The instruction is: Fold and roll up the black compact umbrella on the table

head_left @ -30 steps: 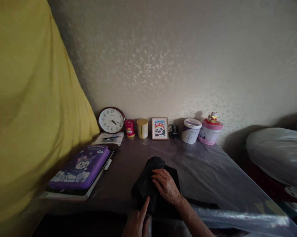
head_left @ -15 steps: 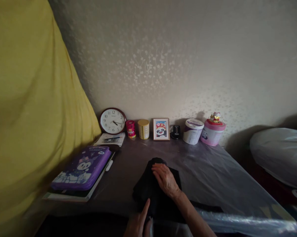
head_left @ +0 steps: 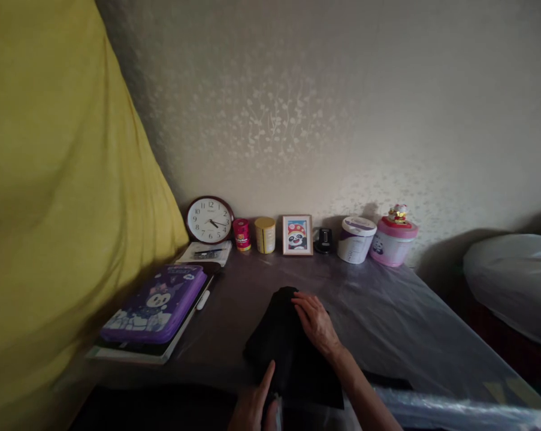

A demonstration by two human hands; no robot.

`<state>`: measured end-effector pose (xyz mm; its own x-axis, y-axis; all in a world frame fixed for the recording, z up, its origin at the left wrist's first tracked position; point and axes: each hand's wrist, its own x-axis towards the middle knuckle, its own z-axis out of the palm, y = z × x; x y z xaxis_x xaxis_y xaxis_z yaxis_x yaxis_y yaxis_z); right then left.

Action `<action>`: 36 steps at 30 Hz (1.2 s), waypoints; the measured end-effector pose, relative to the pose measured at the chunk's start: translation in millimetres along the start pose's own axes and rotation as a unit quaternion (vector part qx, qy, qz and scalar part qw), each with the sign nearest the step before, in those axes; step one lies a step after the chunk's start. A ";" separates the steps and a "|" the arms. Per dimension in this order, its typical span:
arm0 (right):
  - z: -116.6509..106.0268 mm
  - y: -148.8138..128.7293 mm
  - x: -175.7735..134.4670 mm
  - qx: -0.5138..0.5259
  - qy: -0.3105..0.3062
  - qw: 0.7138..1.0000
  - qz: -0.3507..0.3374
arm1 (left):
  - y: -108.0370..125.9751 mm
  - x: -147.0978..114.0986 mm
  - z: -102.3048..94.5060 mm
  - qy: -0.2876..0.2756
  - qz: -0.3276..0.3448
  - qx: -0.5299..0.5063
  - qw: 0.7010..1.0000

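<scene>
A black cloth item [head_left: 277, 335], folded or bunched, lies on the table in front of me; its exact kind cannot be made out. My right hand [head_left: 317, 326] rests flat on its upper right part, palm down and fingers stretched out. Low in the view, my left hand [head_left: 256, 404] touches the near edge of the cloth, index finger extended and thumb apart from it. Beside that thumb shows a small pale, shiny strip [head_left: 278, 410], too unclear to name. The rest of the left hand is cut off by the frame.
Plastic sheeting covers the table [head_left: 369, 317]. At left lie a purple case [head_left: 157, 305] and books [head_left: 153, 354]. Along the wall stand a clock [head_left: 210, 220], a pink tin [head_left: 242, 234], a yellow tin [head_left: 265, 235], a framed picture [head_left: 297, 235] and two tubs [head_left: 356, 240].
My right hand has slid a little to the right across the black cloth. My left hand keeps nearly the same place. The whole view has shifted slightly.
</scene>
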<state>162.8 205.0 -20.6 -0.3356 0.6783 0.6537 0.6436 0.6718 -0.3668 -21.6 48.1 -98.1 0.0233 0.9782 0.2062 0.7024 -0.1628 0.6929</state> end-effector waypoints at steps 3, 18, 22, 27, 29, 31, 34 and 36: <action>-19.6 6.1 -19.2 0.013 -0.006 1.000 0.009 | -3.4 1.8 -2.4 0.003 0.015 -0.036 0.999; -57.1 23.2 -96.9 -0.053 -0.076 0.995 0.023 | 3.7 3.5 -23.6 -0.071 0.016 -0.063 0.995; -58.5 15.7 -99.1 -0.030 -0.092 0.995 0.015 | 4.1 5.0 -24.1 -0.073 0.004 -0.072 0.995; -61.3 4.5 -97.2 0.011 -0.118 0.993 0.014 | 7.4 5.2 -26.8 -0.076 0.000 -0.074 0.994; -63.1 0.3 -93.5 0.032 -0.119 0.992 0.020 | 7.4 5.0 -27.4 -0.075 0.000 -0.080 0.994; -64.8 -3.9 -87.1 0.052 -0.112 0.992 0.024 | 6.2 5.1 -27.2 -0.069 0.008 -0.087 0.994; -64.7 -10.5 -73.5 0.074 -0.102 0.992 0.017 | 3.3 5.7 -25.6 -0.060 0.023 -0.089 0.994; -61.0 -15.1 -63.0 0.079 -0.092 0.993 0.011 | 1.8 6.1 -24.2 -0.055 0.029 -0.087 0.994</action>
<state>216.2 134.0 -15.8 -0.4518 0.7265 0.5177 0.5409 0.6846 -0.4887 -37.4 50.7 -78.9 0.1454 0.9730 0.1793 0.5643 -0.2304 0.7927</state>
